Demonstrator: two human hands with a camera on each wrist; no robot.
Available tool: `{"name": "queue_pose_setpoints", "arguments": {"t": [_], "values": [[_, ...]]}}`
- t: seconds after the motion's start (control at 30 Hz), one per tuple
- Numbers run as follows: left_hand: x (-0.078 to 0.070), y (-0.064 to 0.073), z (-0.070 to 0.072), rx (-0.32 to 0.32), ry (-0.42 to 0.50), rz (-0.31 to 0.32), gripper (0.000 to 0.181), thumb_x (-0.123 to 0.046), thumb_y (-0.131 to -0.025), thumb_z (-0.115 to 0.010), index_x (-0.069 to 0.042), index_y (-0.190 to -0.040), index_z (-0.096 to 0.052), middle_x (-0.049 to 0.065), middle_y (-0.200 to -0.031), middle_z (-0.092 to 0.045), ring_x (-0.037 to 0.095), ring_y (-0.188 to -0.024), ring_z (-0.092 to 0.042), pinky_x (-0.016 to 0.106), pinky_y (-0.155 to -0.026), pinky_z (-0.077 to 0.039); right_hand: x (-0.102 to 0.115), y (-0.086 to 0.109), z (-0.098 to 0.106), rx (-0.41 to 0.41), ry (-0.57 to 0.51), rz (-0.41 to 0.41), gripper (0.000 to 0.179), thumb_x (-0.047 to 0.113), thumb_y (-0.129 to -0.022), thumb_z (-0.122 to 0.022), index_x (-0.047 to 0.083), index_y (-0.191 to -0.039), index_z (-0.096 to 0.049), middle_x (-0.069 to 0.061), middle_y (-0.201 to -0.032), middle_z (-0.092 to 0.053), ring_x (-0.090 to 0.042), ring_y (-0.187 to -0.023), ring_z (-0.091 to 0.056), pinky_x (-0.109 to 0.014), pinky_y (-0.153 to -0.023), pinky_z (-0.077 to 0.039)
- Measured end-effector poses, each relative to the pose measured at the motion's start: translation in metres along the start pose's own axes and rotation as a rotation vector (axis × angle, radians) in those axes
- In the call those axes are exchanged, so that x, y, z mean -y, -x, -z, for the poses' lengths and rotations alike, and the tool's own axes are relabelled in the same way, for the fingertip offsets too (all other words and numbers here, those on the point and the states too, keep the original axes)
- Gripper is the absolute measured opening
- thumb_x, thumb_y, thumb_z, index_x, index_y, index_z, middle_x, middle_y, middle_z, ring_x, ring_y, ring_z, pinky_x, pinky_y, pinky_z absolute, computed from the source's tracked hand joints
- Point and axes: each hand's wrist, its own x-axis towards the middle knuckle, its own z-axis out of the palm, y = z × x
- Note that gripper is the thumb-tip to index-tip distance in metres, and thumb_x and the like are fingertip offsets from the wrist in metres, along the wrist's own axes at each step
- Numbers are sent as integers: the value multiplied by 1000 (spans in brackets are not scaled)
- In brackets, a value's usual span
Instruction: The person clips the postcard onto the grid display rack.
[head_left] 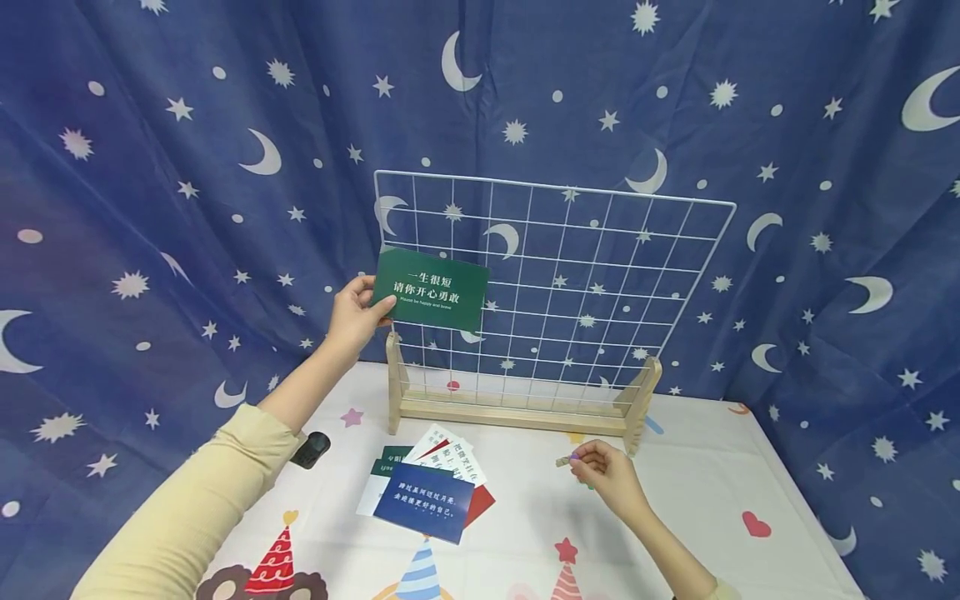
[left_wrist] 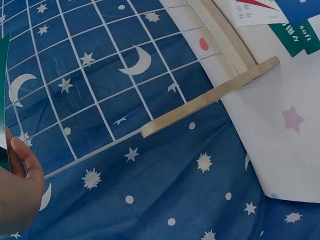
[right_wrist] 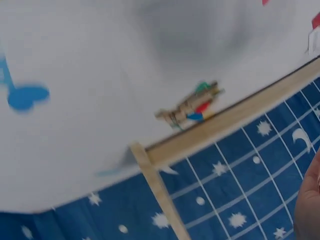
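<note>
My left hand (head_left: 352, 315) pinches a green card (head_left: 435, 290) with white lettering at its left edge, thumb in front. The card overlaps the left part of a white wire grid (head_left: 735, 204), which stands in a wooden base (head_left: 510, 414). Lower right, my right hand (head_left: 611, 479) pinches a small wooden clip (head_left: 562, 461) with a purple bit near the fingertips. Several wooden clips (right_wrist: 192, 107) with coloured bits lie beside the base in the right wrist view; in the head view the right hand mostly hides them.
A fanned pile of cards lies on the table before the base, a blue card (head_left: 423, 502) on top. A black object (head_left: 311, 450) sits by the left sleeve. Behind the grid hangs a blue curtain (head_left: 525, 83) with moons and stars.
</note>
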Motion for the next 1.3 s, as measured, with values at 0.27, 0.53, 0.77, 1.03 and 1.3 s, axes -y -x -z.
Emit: {"name": "queue_pose_setpoints", "arguments": {"t": [0.27, 0.53, 0.77, 1.03, 1.3], "values": [[-11, -3, 3, -10, 34, 41, 34, -6, -94, -54, 2, -126, -45, 25, -125, -57, -5, -71, -59, 10, -65, -52, 46, -26, 20, 75, 169, 210, 12, 1, -84, -67, -8, -91, -63, -16, -82, -68, -13, -69, -65, -14, -63, -54], [-24, -6, 5, -41, 64, 16, 36, -11, -95, -54, -1, -129, -44, 19, -120, -60, -4, -74, -60, 11, -69, -52, 112, -70, 30, 107, 344, 441, 8, 2, -84, -67, -3, -91, -65, -13, -84, -70, -22, -71, -67, -18, -63, -55], [-28, -6, 6, -39, 88, 25, 35, -11, -95, -54, -2, -128, -44, -9, -93, -60, -1, -75, -60, 11, -69, -52, 164, -85, 33, 161, 419, 526, 9, 2, -86, -65, -2, -94, -65, -12, -86, -70, -20, -76, -67, -20, -67, -56], [-25, -13, 1, -96, 178, 50, 33, -9, -95, -54, -5, -126, -46, -14, -87, -58, -1, -74, -59, 10, -66, -51, 220, -116, 32, 75, 447, 567, 11, 4, -86, -66, -4, -94, -66, -16, -87, -71, -23, -74, -68, -30, -69, -57], [-24, -18, -6, -137, 210, 43, 33, -9, -95, -54, -4, -126, -46, -13, -87, -58, 1, -73, -58, 12, -64, -49, 265, -144, 27, -43, 467, 555, 15, 9, -90, -63, -3, -99, -64, -17, -93, -70, -26, -78, -65, -35, -72, -55]]}}
